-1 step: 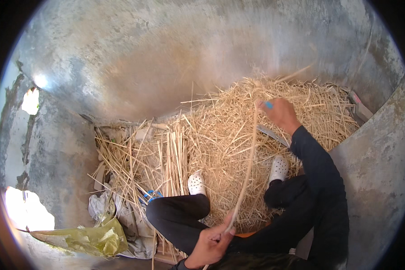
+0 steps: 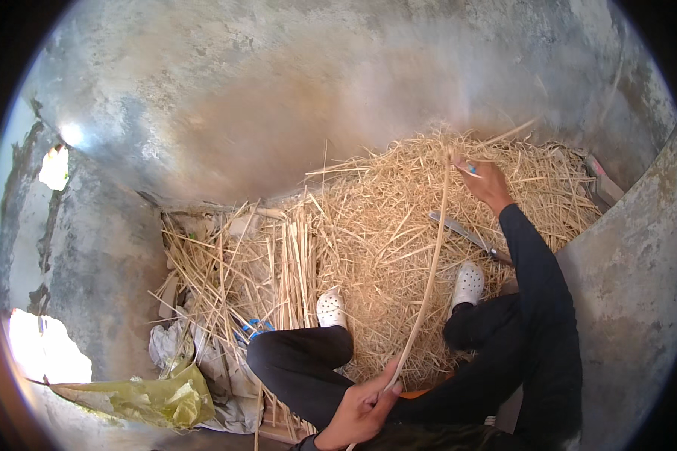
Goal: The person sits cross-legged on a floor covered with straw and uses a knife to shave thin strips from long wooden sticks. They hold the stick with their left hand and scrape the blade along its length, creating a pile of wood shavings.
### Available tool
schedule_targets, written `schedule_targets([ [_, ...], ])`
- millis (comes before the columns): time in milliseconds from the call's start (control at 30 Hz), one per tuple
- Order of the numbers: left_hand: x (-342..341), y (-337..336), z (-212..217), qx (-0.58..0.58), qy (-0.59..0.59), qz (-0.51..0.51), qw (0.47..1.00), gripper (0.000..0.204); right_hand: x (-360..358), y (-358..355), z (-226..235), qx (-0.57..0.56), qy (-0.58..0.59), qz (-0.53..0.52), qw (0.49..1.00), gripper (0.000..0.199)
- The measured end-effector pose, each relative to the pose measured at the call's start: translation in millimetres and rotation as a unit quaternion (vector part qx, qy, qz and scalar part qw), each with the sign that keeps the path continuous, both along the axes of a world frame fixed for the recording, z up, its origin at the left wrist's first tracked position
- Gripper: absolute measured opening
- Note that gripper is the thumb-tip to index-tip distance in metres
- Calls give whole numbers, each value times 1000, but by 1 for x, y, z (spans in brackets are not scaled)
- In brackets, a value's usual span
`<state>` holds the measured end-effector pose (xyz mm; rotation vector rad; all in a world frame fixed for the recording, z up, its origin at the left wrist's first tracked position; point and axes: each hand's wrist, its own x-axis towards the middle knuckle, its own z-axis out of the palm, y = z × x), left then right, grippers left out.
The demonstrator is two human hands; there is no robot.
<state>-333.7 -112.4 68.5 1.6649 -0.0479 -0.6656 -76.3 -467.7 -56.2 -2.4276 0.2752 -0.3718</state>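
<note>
A long, thin, pale cane-like strip (image 2: pixel 427 301) runs upward in a slight curve between my two hands. My left hand (image 2: pixel 359 413), low in the middle, is closed round its lower part, and a short end sticks out below. At the strip's upper end, my right hand (image 2: pixel 487 185) is closed with fingertips at the strip. A small blue thing (image 2: pixel 471 170) shows at those fingers; its kind is unclear. Below the right hand, a curved knife (image 2: pixel 466 234) with a dark handle lies on the heap of shavings (image 2: pixel 384 248).
Long split strips (image 2: pixel 297 255) lie in a bundle left of my white clogs (image 2: pixel 331 308). A yellowish plastic sheet (image 2: pixel 180 398) and pale sacking are at lower left. A concrete wall (image 2: pixel 278 98) rises behind the heap; another slab (image 2: pixel 632 255) stands at right.
My right hand has moved a little to the right and up, drawing the strip's upper end along. The knife's handle now shows below it. My left hand has shifted slightly right.
</note>
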Motion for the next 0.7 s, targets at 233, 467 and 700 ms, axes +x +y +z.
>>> schedule_targets([
  [233,34,17,-27,-271,183,146,934,41,-60,109,45,-62,-24,205,976,75],
  [467,43,12,-13,-331,177,150,914,43,-96,137,56,-88,-64,281,953,72],
  [700,39,13,-12,-340,199,133,909,45,-110,149,63,-104,-133,295,940,74],
])
